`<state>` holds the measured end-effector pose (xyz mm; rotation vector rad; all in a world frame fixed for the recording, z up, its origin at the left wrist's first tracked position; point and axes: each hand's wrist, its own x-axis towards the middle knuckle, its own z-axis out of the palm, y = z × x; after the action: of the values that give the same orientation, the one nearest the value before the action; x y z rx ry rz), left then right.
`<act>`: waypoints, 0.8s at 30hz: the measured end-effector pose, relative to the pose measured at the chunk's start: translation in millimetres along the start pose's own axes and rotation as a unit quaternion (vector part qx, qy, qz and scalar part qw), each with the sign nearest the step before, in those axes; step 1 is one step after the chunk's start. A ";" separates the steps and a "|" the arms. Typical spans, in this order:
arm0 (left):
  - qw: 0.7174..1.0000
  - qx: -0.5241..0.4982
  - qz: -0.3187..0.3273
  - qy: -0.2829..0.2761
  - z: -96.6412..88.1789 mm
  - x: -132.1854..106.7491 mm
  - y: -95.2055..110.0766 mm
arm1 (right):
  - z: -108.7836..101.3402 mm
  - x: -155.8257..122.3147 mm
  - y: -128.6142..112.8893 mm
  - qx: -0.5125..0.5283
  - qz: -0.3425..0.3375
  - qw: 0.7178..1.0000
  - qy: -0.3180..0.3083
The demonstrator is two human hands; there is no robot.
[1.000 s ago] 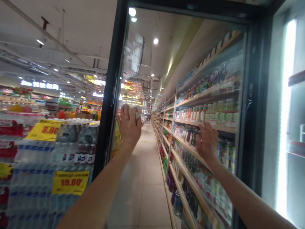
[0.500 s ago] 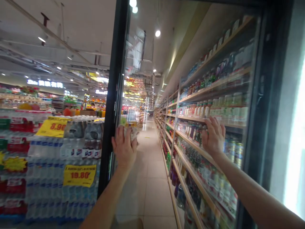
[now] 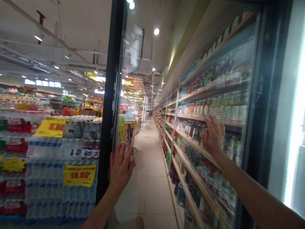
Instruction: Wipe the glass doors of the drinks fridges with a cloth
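Observation:
A glass door with a black frame (image 3: pixel 106 105) stands in front of me. Near its left side, my left hand (image 3: pixel 121 168) presses a crumpled pale cloth (image 3: pixel 132 155) flat against the pane, and the fingers hide part of it. My right hand (image 3: pixel 213 135) is raised before the right half of the glass with fingers bent a little and apart. Nothing shows in it, and its fingertips seem to rest on the pane.
Through or mirrored in the glass appear long shelves (image 3: pixel 202 119) of bottled drinks and a tiled aisle (image 3: pixel 157 190). Left of the door stand stacked packs of bottled water (image 3: pixel 45 178) with a yellow price sign (image 3: pixel 79 175). A bright light strip (image 3: pixel 294 136) glows at far right.
My left hand has slid down the glass and slightly left with the cloth. My right hand has stayed in nearly the same place.

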<state>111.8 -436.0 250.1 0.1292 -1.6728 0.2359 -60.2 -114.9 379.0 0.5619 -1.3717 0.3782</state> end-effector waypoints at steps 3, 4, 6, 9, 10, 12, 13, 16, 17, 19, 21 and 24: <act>1.000 -0.008 -0.014 -0.002 -3.1 -15.8 8.1 | 0.7 -0.1 0.5 0.004 -0.005 1.000 0.009; 0.999 -0.027 0.020 -0.008 -1.8 -23.8 20.9 | 1.0 -0.3 0.8 0.007 -0.006 1.000 0.011; 0.988 -0.068 0.137 -0.029 3.6 -35.8 51.7 | 1.4 -1.1 1.6 0.010 -0.004 1.000 0.010; 0.963 -0.089 0.249 -0.047 12.7 -26.3 78.9 | 1.5 -1.9 2.7 0.012 -0.005 1.000 0.007; 0.969 -0.084 0.231 -0.034 14.2 -14.5 77.6 | 1.3 -1.9 2.8 0.012 -0.008 1.000 0.007; 0.990 -0.065 0.127 0.009 14.1 17.0 61.4 | 1.0 -1.3 2.6 0.008 -0.013 1.000 0.010; 0.996 -0.052 0.057 0.034 13.2 33.8 49.9 | 0.8 -0.9 2.3 0.005 -0.014 1.000 0.012; 0.990 -0.033 -0.108 0.080 10.6 71.7 27.4 | 0.6 0.3 1.0 0.000 -0.015 1.000 0.019; 0.987 -0.038 -0.125 0.088 10.6 77.4 29.2 | 0.7 0.4 0.8 0.000 -0.014 1.000 0.020; 0.992 -0.052 -0.086 0.079 12.5 79.0 48.6 | 1.2 0.2 0.9 0.003 -0.012 1.000 0.019; 0.996 -0.070 0.050 0.039 16.1 74.5 79.2 | 1.7 -0.4 1.5 0.008 -0.016 1.000 0.020; 0.963 -0.085 0.256 -0.008 19.7 77.6 110.0 | 1.6 -0.8 2.3 0.010 -0.024 0.999 0.028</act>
<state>59.1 -329.5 316.4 -0.4381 -1.7105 0.4771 -62.9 -113.9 378.8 0.5961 -1.2985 0.3669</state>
